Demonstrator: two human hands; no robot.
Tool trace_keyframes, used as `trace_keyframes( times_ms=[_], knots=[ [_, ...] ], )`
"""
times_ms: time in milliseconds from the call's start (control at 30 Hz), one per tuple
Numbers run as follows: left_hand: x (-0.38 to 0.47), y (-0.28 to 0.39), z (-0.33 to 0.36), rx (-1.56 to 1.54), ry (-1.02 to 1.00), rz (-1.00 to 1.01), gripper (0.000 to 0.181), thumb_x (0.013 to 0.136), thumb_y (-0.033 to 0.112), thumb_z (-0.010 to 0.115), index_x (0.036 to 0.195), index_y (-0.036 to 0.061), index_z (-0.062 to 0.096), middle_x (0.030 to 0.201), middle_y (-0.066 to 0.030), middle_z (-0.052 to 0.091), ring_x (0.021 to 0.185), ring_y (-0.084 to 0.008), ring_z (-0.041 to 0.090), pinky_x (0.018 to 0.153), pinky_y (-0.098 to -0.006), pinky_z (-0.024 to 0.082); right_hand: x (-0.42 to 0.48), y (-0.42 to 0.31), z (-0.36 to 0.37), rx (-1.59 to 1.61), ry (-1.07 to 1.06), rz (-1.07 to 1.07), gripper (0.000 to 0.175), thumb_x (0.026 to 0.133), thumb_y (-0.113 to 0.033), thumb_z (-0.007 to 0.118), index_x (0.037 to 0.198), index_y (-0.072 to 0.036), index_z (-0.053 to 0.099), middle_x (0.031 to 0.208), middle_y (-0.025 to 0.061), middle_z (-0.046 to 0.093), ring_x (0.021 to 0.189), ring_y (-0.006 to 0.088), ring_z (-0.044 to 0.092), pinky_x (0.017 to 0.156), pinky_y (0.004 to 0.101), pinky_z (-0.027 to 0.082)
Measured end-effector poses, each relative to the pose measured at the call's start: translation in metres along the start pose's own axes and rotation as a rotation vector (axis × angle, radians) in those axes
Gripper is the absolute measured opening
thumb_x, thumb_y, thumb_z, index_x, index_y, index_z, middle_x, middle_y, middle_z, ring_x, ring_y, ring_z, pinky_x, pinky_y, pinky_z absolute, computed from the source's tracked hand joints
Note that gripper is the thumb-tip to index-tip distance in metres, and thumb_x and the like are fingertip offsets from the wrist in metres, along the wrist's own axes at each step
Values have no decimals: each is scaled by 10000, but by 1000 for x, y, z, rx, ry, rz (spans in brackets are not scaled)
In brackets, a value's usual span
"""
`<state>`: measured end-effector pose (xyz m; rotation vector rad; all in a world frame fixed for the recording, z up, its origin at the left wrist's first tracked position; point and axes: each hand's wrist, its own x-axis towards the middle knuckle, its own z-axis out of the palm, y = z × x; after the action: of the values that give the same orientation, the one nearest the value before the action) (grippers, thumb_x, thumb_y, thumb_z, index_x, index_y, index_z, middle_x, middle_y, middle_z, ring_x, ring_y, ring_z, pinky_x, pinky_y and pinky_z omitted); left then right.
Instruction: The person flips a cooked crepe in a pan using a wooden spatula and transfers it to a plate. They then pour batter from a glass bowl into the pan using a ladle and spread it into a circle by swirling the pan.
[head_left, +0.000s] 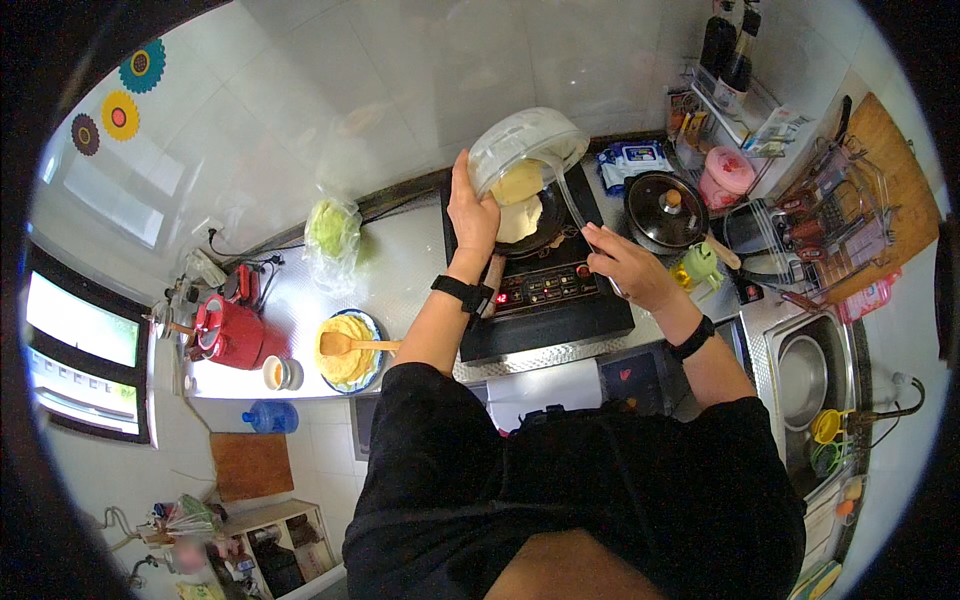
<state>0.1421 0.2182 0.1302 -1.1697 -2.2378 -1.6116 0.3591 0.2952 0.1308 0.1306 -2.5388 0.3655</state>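
My left hand grips a clear bowl by its rim and tilts it over a dark frying pan. Pale batter shows at the bowl's lower side, and more batter lies in the pan. In my right hand is the long handle of a spoon or ladle; its head reaches into the bowl. Under the pan stands a black induction cooker with a lit display. My left forearm passes over the end of a wooden turner, which rests on flat pancakes on a blue-rimmed plate.
Cabbage in a plastic bag, a red pot-like appliance and a small cup stand left. Right of the cooker are a lidded pot, a green-topped oil bottle, a dish rack and a sink.
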Motion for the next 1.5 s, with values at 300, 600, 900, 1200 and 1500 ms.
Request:
trace_keyframes(
  times_ms=[300,600,900,1200,1500],
  knots=[
    [14,2,20,22,29,-82,521,629,-53,434,1124,73,330,1017,-206,452,903,-363,453,748,-369,392,8,28,-5,29,-46,7,102,665,-1,448,760,-24,420,1028,170,443,1006,291,424,862,334,361],
    [24,2,31,55,40,-93,517,637,-38,387,1132,96,317,960,-245,471,875,-382,465,726,-370,392,15,43,-4,130,-119,90,111,655,21,438,755,-20,416,1046,172,427,1025,297,403,876,336,347],
    [17,-2,36,34,68,-9,520,639,-33,397,1137,89,313,987,-233,463,878,-369,467,737,-352,390,11,46,4,19,-154,-82,117,651,-7,471,759,-6,425,1061,201,410,1034,324,386,897,348,324],
    [14,-5,25,8,11,-104,525,631,-49,429,1128,77,318,1009,-206,459,903,-360,456,751,-369,392,6,40,-11,92,-108,41,104,669,-46,471,764,-8,454,1037,191,433,1013,315,412,881,342,342],
    [8,3,16,28,68,-59,520,627,-44,404,1125,80,327,971,-229,473,884,-379,463,745,-365,381,-4,19,3,89,-122,-64,60,667,-36,450,717,-2,451,1020,211,437,986,316,433,868,345,358]
  ],
)
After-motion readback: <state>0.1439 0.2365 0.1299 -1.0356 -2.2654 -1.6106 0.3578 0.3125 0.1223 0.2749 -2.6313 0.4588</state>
